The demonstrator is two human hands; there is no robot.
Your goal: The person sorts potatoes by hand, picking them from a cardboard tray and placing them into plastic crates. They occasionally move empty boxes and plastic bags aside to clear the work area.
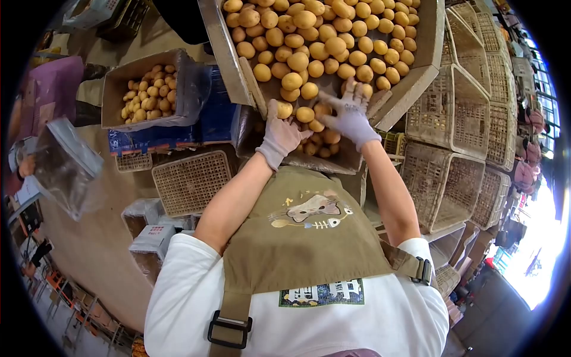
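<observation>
Yellow-brown produce (334,46), heaped across a wide tray (226,59) beyond the hands and spilling toward the near opening, with the far end cut off by the top edge. To the right, stacked pale plastic crates (428,172), outer ones curving away toward the dark rim of the view and hard to count; past them, a bright opening (544,238), too glaring to make out. Close below, an olive apron (297,250) over a white shirt (184,297), partly covering the lettered print (321,294) there. To the left, a brown mesh crate (190,181), and above it an open carton (116,83) of similar produce, set over a blue box (148,141) partly hidden from sight. At far left, a clear bag (65,172), blurred, beside a co-worker's hand (27,165); grip unclear. Just below the tray's opening, a smaller lower box (351,156) with more produce inside, partly masked by the hands. Pale-gloved left hand (279,140) with thumb raised beside one piece and fingers reaching across the lower box; cannot tell whether grasping anything. Pale-gloved right hand (351,119), fingers spread wide over loose pieces at the opening, clasping nothing visible. Between both hands, a few single pieces, some half covered by fingers.
</observation>
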